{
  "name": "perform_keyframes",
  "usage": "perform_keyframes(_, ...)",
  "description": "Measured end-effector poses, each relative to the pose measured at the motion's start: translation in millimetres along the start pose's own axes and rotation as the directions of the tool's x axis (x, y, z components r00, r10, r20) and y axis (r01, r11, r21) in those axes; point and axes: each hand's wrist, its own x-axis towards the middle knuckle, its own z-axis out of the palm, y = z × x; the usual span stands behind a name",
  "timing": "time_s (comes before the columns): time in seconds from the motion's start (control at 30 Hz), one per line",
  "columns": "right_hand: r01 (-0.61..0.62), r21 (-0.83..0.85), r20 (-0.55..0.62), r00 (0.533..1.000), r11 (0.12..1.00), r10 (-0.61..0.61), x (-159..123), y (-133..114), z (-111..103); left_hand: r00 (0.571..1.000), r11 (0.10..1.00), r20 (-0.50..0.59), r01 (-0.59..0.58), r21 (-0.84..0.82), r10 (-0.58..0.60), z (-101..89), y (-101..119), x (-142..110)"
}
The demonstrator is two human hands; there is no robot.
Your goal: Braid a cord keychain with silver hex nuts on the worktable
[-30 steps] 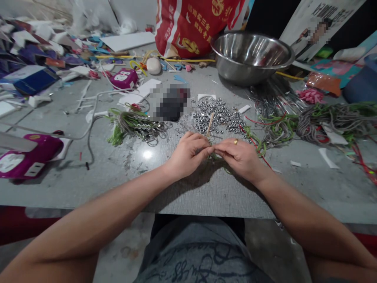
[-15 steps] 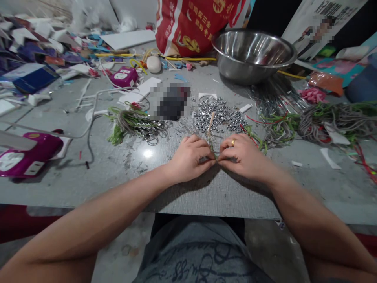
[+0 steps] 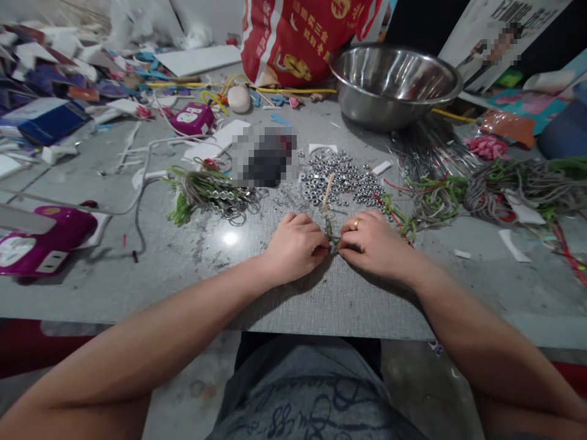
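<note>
My left hand (image 3: pixel 296 247) and my right hand (image 3: pixel 378 244) rest on the grey table (image 3: pixel 321 293) with their fingertips pinched together on a thin cord (image 3: pixel 334 240) between them. A gold ring sits on my right hand. Just beyond the hands lies a heap of small shiny metal nuts (image 3: pixel 342 177) with a wooden stick (image 3: pixel 327 190) lying on it. A bundle of finished cords with metal rings (image 3: pixel 208 194) lies to the left of the heap. Loose grey, green and red cords (image 3: pixel 458 195) spread out to the right.
A steel bowl (image 3: pixel 394 82) and a red printed bag (image 3: pixel 298 36) stand at the back. A magenta device (image 3: pixel 41 238) lies at the left near a white cable (image 3: pixel 142 183). Paper scraps and boxes (image 3: pixel 50 116) crowd the far left.
Both hands have slid slightly toward me and lower on the table, keeping their pinch on the cord; my right hand's fingers have curled down more.
</note>
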Motion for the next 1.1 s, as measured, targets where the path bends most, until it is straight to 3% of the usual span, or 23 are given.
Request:
perform_keyframes(0.8, -0.018, 0.093, 0.006, 1.0, 0.996, 0.018, 4.1, 3.3, 7.4, 0.995, 0.994, -0.083, -0.049, 0.102, 0.057, 5.7, 1.6, -0.9)
perform_keyframes(1.1, -0.012, 0.098, 0.055, 0.998, 0.995, 0.007, 1.6, 5.2, 1.2, 1.0, 1.0, -0.014, 0.007, 0.025, -0.007, 2.0, 0.4, 0.7)
